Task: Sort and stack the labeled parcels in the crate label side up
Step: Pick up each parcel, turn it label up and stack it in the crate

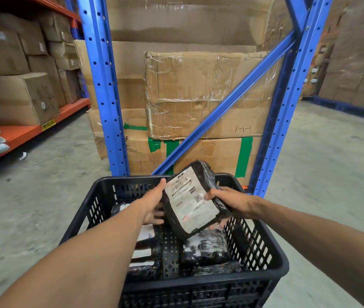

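A black plastic-wrapped parcel with a white shipping label facing up is held tilted above the black slatted crate. My left hand grips its left edge, thumb on top. My right hand grips its right edge, fingers underneath. Inside the crate, a stack of black parcels lies on the left, with white label edges showing. Another black parcel lies on the right of the crate floor, below the held one.
A blue steel rack with a diagonal brace stands right behind the crate, packed with taped cardboard boxes. An orange shelf with boxes and grey bags runs along the left. Bare concrete floor lies to both sides.
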A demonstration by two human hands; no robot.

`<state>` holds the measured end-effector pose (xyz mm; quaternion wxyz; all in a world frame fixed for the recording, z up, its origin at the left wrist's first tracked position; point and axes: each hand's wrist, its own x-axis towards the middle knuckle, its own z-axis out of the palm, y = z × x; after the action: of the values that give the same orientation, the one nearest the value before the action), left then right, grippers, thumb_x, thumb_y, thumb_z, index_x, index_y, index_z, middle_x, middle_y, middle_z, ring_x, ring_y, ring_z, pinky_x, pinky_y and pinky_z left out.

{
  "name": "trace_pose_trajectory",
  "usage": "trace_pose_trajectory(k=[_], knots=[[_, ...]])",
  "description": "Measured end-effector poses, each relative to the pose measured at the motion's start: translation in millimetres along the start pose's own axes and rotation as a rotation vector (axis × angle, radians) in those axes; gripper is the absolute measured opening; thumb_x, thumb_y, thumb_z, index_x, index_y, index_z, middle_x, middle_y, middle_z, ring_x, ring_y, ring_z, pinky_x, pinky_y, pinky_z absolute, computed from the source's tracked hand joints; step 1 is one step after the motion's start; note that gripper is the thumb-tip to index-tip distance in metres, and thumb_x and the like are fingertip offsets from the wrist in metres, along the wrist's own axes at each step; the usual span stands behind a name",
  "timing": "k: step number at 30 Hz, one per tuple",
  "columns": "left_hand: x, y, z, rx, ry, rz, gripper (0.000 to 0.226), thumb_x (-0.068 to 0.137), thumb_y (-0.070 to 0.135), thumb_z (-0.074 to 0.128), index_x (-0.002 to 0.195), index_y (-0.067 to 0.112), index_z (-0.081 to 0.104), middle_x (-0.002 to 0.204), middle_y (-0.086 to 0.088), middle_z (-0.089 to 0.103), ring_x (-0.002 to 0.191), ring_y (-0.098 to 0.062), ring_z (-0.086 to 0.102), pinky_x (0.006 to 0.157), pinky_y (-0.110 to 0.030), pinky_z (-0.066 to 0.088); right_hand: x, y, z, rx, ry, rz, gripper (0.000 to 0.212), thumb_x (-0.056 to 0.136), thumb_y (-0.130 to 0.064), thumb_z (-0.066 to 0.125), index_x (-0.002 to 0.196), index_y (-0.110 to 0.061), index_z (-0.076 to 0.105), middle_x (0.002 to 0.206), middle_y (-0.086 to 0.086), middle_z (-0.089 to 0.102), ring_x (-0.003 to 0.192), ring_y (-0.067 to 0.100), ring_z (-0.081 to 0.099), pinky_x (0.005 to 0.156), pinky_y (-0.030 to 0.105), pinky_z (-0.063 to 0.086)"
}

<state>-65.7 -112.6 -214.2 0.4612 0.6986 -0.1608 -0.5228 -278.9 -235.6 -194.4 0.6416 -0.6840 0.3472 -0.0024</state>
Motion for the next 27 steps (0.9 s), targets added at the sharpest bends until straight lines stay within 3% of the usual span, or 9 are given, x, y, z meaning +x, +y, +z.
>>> trace_pose_trajectory(k=[3,6,8,10,12,17,21,24,27], knots=[[-7.5,-9.9,-22.9,-0.075,-0.141,-0.03,0.071,0.076,0.079,0.048,0.11,0.019,0.067,0.108,-0.011,0.071,0.112,-0.031,0.065,0.096,-0.048,0.052,11.0,-10.9,15.5,0.076,-0.089,-0.011,0.065,0.078,-0.043,0.066,0.133,-0.011,0.051,0.122,0.021,0.073,0.086,0.042,0.076,0.053,0.03,0.062],[-11.5,-17.8,-40.5,-0.103,-0.107,-0.009,0.053,0.081,0.062,0.061,0.108,0.018,0.069,0.082,-0.004,0.08,0.083,-0.022,0.073,0.07,-0.038,0.06,21.9,-19.9,32.9,0.044,-0.13,0.014,0.049,0.09,-0.045,0.054,0.13,-0.017,0.057,0.125,0.017,0.073,0.092,0.032,0.076,0.059,0.033,0.063],[-12.5,-23.6,-51.1,-0.121,-0.048,-0.003,0.041,0.084,0.055,0.063,0.108,0.021,0.066,0.085,-0.001,0.08,0.082,-0.021,0.073,0.061,-0.035,0.06,30.8,-23.5,45.0,0.012,-0.088,0.032,0.047,0.094,-0.041,0.057,0.135,-0.018,0.056,0.131,0.014,0.07,0.103,0.029,0.072,0.061,0.039,0.064],[-11.3,-29.5,-63.7,-0.103,0.03,0.015,0.035,0.086,0.048,0.064,0.112,0.025,0.061,0.097,-0.002,0.077,0.088,-0.022,0.072,0.064,-0.037,0.06,41.2,-23.2,59.2,0.018,-0.078,0.058,0.047,0.096,-0.034,0.061,0.138,-0.015,0.052,0.134,0.017,0.068,0.106,0.032,0.07,0.061,0.042,0.065],[-9.4,-32.7,-76.8,-0.091,0.053,0.008,0.035,0.089,0.039,0.066,0.118,0.02,0.062,0.106,-0.007,0.077,0.095,-0.026,0.072,0.078,-0.042,0.06,52.7,-19.5,76.3,0.031,-0.078,0.082,0.046,0.098,-0.032,0.061,0.138,-0.011,0.052,0.134,0.02,0.067,0.098,0.032,0.071,0.059,0.041,0.065],[-3.0,-33.6,-106.1,-0.001,0.169,0.057,0.043,0.088,0.012,0.069,0.129,0.013,0.06,0.114,-0.014,0.074,0.1,-0.031,0.072,0.091,-0.045,0.057,81.2,-19.6,114.1,0.07,-0.008,0.126,0.044,0.1,-0.03,0.059,0.134,-0.003,0.057,0.131,0.022,0.068,0.099,0.031,0.071,0.067,0.044,0.063],[15.7,-39.0,-119.6,0.005,0.256,0.079,0.046,0.088,0.001,0.064,0.132,0.011,0.058,0.118,-0.016,0.071,0.094,-0.03,0.07,0.078,-0.039,0.059,102.3,-19.6,129.1,-0.044,0.023,0.106,0.049,0.095,-0.024,0.065,0.138,-0.005,0.049,0.138,0.02,0.061,0.106,0.028,0.067,0.071,0.04,0.064],[29.0,-46.2,-114.2,0.052,0.312,0.076,0.045,0.088,0.002,0.064,0.131,0.009,0.057,0.116,-0.014,0.07,0.099,-0.03,0.069,0.089,-0.044,0.057,113.2,-16.4,129.5,-0.083,0.019,0.13,0.055,0.096,-0.023,0.065,0.142,-0.004,0.043,0.129,0.011,0.057,0.092,0.023,0.062,0.082,0.046,0.063],[37.6,-48.6,-107.4,0.07,0.379,0.107,0.037,0.088,0.002,0.061,0.124,0.013,0.061,0.084,0.001,0.066,0.072,-0.014,0.064,0.058,-0.026,0.051,118.0,-11.1,129.0,-0.122,-0.01,0.134,0.065,0.099,-0.027,0.06,0.155,-0.011,0.032,0.14,0.009,0.054,0.081,0.021,0.051,0.081,0.042,0.064]])
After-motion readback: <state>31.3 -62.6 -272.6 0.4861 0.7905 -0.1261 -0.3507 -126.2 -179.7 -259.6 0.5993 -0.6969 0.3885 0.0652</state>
